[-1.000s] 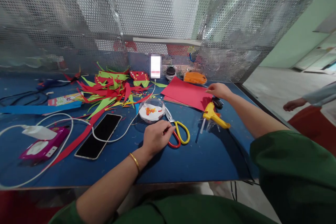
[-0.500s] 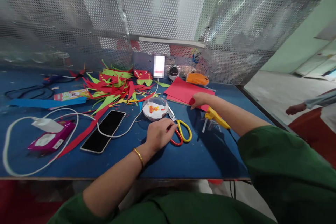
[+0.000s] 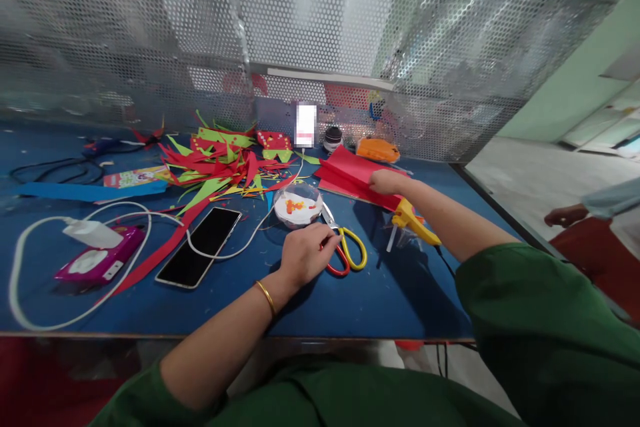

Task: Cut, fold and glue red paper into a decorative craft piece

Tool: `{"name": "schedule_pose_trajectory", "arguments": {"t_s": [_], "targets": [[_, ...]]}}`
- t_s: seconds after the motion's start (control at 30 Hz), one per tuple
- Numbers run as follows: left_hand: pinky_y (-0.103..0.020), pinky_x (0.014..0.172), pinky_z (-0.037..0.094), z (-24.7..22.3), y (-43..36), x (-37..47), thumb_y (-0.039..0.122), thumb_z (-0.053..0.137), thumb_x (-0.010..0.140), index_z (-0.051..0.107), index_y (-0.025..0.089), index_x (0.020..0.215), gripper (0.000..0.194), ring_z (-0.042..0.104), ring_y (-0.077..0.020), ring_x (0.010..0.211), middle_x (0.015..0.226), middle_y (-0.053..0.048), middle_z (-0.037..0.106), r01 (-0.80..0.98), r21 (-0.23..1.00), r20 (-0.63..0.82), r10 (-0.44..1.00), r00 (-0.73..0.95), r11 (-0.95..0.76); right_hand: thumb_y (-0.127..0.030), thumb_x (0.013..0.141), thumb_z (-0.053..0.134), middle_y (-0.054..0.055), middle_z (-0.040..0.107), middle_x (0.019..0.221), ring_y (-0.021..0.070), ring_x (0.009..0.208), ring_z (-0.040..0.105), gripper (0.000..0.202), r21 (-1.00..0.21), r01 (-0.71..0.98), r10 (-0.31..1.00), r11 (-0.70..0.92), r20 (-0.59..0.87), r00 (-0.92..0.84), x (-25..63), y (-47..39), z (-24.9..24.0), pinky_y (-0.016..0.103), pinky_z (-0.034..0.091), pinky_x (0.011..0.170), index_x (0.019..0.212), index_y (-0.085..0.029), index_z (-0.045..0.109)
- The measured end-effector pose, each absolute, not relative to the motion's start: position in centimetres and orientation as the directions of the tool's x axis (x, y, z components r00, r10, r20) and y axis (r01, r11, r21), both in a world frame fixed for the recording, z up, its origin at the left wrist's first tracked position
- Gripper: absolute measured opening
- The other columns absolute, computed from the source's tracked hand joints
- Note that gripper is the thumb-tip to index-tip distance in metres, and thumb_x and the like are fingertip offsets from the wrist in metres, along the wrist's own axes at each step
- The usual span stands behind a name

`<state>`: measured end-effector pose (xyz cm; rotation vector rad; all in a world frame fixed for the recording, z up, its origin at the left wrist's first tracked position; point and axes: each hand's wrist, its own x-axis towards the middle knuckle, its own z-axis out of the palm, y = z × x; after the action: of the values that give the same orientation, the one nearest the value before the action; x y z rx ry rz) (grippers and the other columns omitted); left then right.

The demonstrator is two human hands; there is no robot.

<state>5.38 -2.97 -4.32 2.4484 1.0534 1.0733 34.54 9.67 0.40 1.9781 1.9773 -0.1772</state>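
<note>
My right hand (image 3: 387, 181) is closed on the near edge of a red paper sheet (image 3: 345, 159). The sheet's near part is bent up off other red paper (image 3: 336, 185) beneath it. My left hand (image 3: 306, 255) rests by the scissors (image 3: 354, 250), which have one red and one yellow handle loop. Its fingers are curled together beside the red loop, and what they hold, if anything, is hidden. Just beyond that hand sits a round clear container (image 3: 299, 207) with a white inside and orange-red pieces. A yellow glue gun (image 3: 415, 223) lies under my right forearm.
Red and green paper scraps (image 3: 220, 160) are heaped at the back left. A phone (image 3: 200, 247), a white cable and a purple power socket (image 3: 103, 257) lie at left. A lit phone (image 3: 305, 125) leans on the perforated metal screen (image 3: 320, 20). Another person's hand (image 3: 565, 215) shows at far right.
My right hand has closed on the top red sheet and raised its near edge, which now bends upward. My left hand stays by the scissors. The whole view has shifted slightly.
</note>
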Motion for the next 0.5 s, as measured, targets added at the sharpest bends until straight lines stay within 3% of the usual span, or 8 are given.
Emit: {"name": "schedule_pose_trajectory", "arguments": {"t_s": [0.2, 0.5], "targets": [[-0.026, 0.061, 0.038, -4.4, -3.0, 5.5, 0.030, 0.060, 0.095, 0.067, 0.019, 0.074, 0.024, 0.059, -0.0131, 0.065, 0.071, 0.000, 0.069, 0.506, 0.503, 0.520, 0.713, 0.469, -0.700, -0.037, 0.097, 0.063, 0.010, 0.062, 0.130, 0.0232, 0.110, 0.064, 0.035, 0.143, 0.985, 0.976, -0.097, -0.179, 0.122, 34.3, 9.2, 0.6, 0.043, 0.056, 0.092, 0.127, -0.020, 0.062], [-0.026, 0.063, 0.040, -4.3, -3.0, 5.4, 0.031, 0.058, 0.096, 0.067, 0.020, 0.075, 0.026, 0.060, -0.0134, 0.065, 0.073, -0.001, 0.070, 0.511, 0.504, 0.514, 0.717, 0.470, -0.696, -0.039, 0.097, 0.063, 0.008, 0.064, 0.128, 0.0237, 0.108, 0.065, 0.033, 0.044, 0.984, 0.978, -0.173, -0.111, 0.177, 34.6, 10.3, 0.8, 0.043, 0.056, 0.091, 0.124, -0.020, 0.064]]}}
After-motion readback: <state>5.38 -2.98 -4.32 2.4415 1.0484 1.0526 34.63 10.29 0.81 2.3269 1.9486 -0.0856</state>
